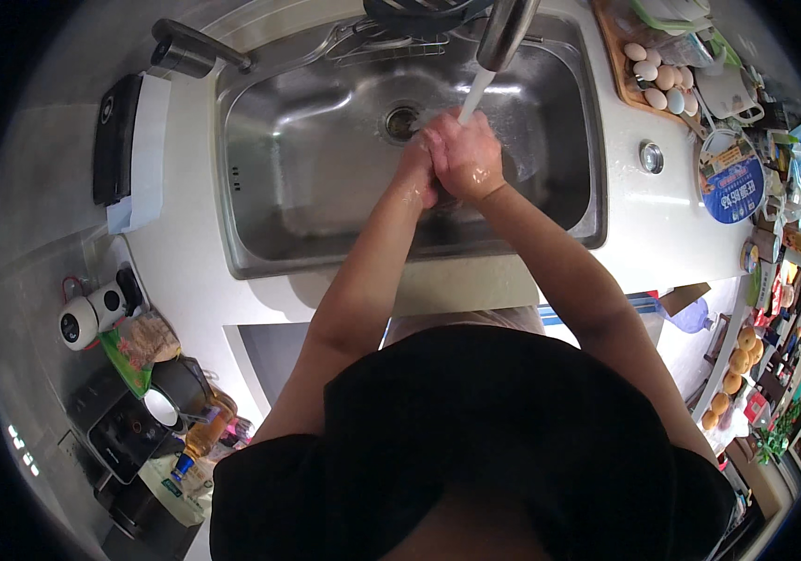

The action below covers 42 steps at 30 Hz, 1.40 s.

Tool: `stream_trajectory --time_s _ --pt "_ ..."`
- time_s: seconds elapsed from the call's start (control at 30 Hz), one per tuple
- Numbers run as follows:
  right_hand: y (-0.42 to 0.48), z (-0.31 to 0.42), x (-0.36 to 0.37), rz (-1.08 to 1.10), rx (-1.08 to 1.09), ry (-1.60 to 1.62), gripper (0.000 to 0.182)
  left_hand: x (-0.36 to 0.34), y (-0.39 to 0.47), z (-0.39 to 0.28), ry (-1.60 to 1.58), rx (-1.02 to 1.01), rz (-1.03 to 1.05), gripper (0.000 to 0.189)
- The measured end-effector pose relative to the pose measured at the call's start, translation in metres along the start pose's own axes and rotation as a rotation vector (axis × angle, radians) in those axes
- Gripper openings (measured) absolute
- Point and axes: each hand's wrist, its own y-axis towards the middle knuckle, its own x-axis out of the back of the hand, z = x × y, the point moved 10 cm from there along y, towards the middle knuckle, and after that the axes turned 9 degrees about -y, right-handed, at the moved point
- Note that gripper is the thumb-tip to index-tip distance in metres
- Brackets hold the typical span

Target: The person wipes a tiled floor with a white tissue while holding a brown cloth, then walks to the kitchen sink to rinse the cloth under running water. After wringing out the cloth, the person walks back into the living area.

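Note:
Over the stainless steel sink [316,182], my left hand [418,165] and my right hand [469,158] are pressed together, wet, beneath the faucet [505,35]. A stream of water [476,95] lands on the fingers of my right hand. The hands overlap, so part of the left hand's fingers is hidden; I cannot tell whether anything small lies between the palms. The sink drain [400,124] is just beyond and to the left of the hands.
Right of the sink are eggs [665,76] on a wooden board [614,63], a small metal cup [651,156] and a blue printed fan [730,179]. A dark rack [421,14] stands at the sink's back. Left are a black case [116,140] and an oil bottle [208,431].

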Motion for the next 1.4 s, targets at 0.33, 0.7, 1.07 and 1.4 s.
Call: stream_trajectory --time_s 0.33,0.7,1.07,1.4 --pt "0.005 -0.094 -0.096 0.468 -0.54 0.362 0.037 0.035 0.01 0.002 0.285 -0.093 -0.105 0.032" --pt "-0.012 -0.103 -0.029 0.783 -0.472 0.788 0.034 0.033 -0.015 -0.077 0.072 -0.252 0.04 0.027" --pt "0.029 -0.096 0.033 0.449 -0.119 0.619 0.038 -0.018 -0.035 -0.09 0.977 -0.492 0.163 0.042" --pt "0.007 -0.074 0.005 0.639 -0.246 0.839 0.031 -0.102 -0.051 -0.072 0.838 -0.454 0.359 0.042"
